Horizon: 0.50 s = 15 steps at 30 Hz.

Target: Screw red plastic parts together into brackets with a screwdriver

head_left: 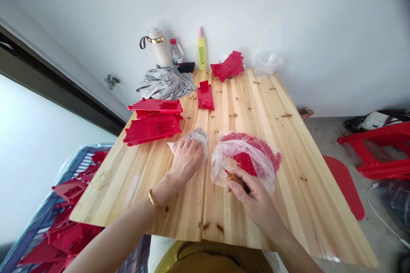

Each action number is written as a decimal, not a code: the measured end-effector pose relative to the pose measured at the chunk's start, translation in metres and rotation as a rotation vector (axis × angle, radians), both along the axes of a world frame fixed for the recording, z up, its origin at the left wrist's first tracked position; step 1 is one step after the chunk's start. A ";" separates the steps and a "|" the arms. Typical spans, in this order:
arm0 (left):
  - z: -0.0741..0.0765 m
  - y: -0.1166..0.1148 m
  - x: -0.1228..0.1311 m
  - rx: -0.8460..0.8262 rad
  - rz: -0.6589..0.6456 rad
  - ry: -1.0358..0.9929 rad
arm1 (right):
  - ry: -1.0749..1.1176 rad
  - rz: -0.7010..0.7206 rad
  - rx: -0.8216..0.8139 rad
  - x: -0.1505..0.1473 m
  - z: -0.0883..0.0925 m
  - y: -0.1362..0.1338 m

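Note:
My left hand (187,155) reaches into a small clear bag (205,140) of tiny silvery metal pieces. Its fingers are curled together, and whatever lies between them is hidden. In my right hand (253,192) is a short tool with an amber-brown handle (236,180), with a small red bit at its end; its kind is not clear. It is held over the near edge of an open plastic bag (224,153) filled with small red plastic pieces (245,164).
Red plastic panels (153,130) are stacked at the left, with a single red panel (205,96) mid-table. Behind stand a white flask (158,47), a yellow bottle (201,51) and a clear tub (267,64). A blue crate (41,222) of red parts is at lower left.

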<state>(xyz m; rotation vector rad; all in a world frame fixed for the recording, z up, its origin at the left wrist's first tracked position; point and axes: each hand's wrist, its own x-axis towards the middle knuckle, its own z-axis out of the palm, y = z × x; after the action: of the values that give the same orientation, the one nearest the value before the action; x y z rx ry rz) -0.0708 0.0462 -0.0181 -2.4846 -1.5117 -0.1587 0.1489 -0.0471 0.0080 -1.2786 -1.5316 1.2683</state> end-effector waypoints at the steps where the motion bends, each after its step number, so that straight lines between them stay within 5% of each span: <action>1: -0.002 0.001 0.001 0.009 -0.009 0.014 | -0.015 0.003 0.011 -0.001 0.001 0.000; 15: -0.010 0.003 0.002 0.035 0.010 -0.015 | -0.079 -0.008 0.057 -0.014 0.010 0.008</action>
<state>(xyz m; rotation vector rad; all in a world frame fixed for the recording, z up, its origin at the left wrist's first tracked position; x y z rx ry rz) -0.0692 0.0494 -0.0277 -2.4542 -1.5133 -0.1999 0.1353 -0.0394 0.0183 -1.3107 -1.6049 1.1731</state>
